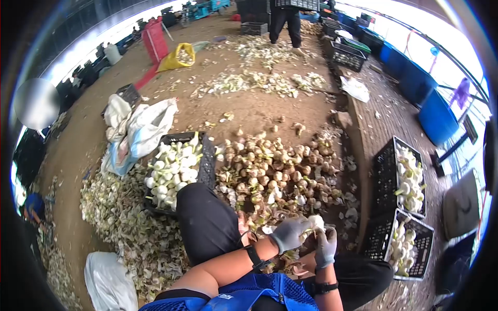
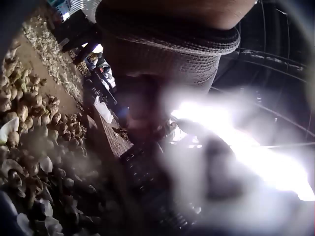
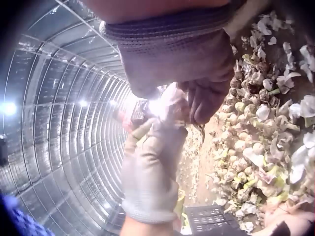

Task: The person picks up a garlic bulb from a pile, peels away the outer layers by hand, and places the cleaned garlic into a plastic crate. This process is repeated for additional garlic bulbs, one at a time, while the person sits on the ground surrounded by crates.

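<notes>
Both hands wear grey knit gloves and meet over the heap, low in the head view. My left hand [image 1: 290, 234] grips a white garlic bulb [image 1: 315, 222]. Close on the bulb's other side is my right hand [image 1: 326, 248], its fingers curled and pinching at the bulb. In the right wrist view the right hand [image 3: 184, 64] is above and the left hand [image 3: 151, 172] below, with the bulb [image 3: 170, 102] between them, partly washed out by glare. A dark strand of skin [image 3: 201, 132] hangs by the right fingertips. Blur and glare hide the bulb in the left wrist view.
Unpeeled garlic bulbs [image 1: 277, 168] lie heaped ahead. A black crate [image 1: 207, 160] of white garlic stands left of them, beside peelings [image 1: 129, 223]. Two more crates [image 1: 381, 176] of garlic stand at right on planks [image 1: 371, 114]. Farther off, a person [image 1: 285, 26] stands holding a crate.
</notes>
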A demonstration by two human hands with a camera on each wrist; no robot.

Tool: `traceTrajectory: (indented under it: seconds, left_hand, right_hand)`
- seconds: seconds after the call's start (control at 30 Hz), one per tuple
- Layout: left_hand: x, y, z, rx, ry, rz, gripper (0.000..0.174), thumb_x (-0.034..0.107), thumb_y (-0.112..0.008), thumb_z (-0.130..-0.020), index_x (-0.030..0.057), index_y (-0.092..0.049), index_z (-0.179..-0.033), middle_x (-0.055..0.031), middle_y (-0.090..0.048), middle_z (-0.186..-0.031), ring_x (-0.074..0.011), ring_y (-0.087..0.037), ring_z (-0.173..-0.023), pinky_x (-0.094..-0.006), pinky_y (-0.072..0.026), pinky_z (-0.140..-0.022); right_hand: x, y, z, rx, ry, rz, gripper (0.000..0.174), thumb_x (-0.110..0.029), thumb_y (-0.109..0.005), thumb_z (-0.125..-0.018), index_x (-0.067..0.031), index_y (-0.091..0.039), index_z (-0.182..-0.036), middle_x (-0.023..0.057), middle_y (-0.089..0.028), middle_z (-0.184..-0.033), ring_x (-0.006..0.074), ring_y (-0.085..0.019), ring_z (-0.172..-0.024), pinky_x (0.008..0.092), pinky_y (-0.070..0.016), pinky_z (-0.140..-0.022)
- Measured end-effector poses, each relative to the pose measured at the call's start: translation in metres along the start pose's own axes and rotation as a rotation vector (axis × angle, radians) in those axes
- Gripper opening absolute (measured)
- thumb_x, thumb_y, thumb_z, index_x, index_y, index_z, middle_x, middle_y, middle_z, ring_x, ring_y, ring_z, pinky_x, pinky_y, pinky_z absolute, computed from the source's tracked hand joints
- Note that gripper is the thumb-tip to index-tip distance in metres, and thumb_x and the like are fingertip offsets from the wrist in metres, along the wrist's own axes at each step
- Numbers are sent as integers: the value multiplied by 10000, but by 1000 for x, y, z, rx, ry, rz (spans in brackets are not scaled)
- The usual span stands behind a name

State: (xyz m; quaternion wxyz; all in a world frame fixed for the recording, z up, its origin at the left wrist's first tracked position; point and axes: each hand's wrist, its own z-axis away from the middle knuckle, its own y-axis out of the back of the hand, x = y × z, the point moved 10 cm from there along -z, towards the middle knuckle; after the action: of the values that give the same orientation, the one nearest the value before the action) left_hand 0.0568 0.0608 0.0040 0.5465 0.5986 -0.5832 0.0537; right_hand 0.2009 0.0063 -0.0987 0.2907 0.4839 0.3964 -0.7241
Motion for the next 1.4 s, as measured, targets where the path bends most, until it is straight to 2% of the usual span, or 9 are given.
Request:
traceTrajectory:
  seconds: [0.27,0.37,0.53,0.6,0.7,0.8,1.03,1.13,1.4]
  left_hand:
    - [-56,-3,8,162,478,1239,154,90,-618,-866,14,-614,-1000,-109,-656,-1009,-197,-657,-827,-306,-552,-698]
    - [-55,-5,1,192,583,1878,187,81,-563,-871,-13,-595,-1030,-180,-656,-999,-285,-675,-839,-414,-588,-750]
    - [-53,-43,17,-82,726,1929,241,113,-520,-896,-15,-553,-1097,-165,-654,-986,-264,-673,-766,-398,-582,-698]
    - [-39,-63,30,-144,966,2026,243,60,-501,-860,-14,-550,-1086,-131,-637,-913,-259,-656,-720,-387,-578,-687]
    - [-42,-74,34,-186,855,2104,224,58,-498,-861,3,-549,-1072,-135,-627,-953,-278,-654,-745,-399,-578,-678]
    - [-55,-92,39,-173,942,2095,219,78,-516,-871,19,-533,-1081,-113,-613,-974,-220,-632,-841,-360,-544,-756]
    - [-134,-139,46,-1252,649,452,524,114,-626,-791,62,-502,-1297,-71,-613,-1134,-167,-580,-993,-314,-487,-855]
    - [-261,-111,-32,-461,859,105,762,222,-677,-741,146,-345,-1423,-221,-523,-1294,-299,-562,-1134,-361,-448,-946]
    - [-421,-112,-152,-521,823,-603,767,210,-605,-803,225,-227,-1471,-153,-402,-1424,-352,-440,-1260,-403,-402,-1015]
  right_hand:
    - [-39,92,-12,453,122,104,95,38,-560,-809,-51,-531,-796,5,-542,-751,78,-520,-672,225,-440,-587]
    - [-38,57,-22,106,269,922,494,49,-608,-570,-64,-649,-1049,163,-497,-1263,303,-526,-1125,310,-447,-939]
    - [-69,-55,25,-410,315,-81,599,15,-689,-792,-91,-486,-1345,104,-244,-1504,227,-378,-1306,373,-371,-1042]
    - [-82,-49,34,-351,620,308,443,-60,-688,-825,-31,-560,-1248,139,-539,-1277,226,-550,-1130,321,-470,-927]
    - [-32,11,11,195,-97,-170,169,-203,-604,-918,-42,-632,-962,55,-665,-844,163,-639,-785,290,-524,-744]
    - [-33,5,1,17,-22,-355,187,-164,-579,-923,-54,-588,-1075,57,-646,-981,157,-624,-906,283,-510,-785]
    - [23,12,4,88,-293,-62,170,-68,-627,-834,-50,-597,-1000,23,-595,-915,111,-580,-816,228,-486,-737]
    - [38,9,3,38,-389,-43,116,-131,-569,-869,-64,-587,-963,2,-560,-848,121,-556,-752,259,-481,-667]
    - [58,17,-12,-16,-366,19,215,-150,-464,-854,23,-584,-902,66,-564,-913,128,-524,-841,241,-423,-768]
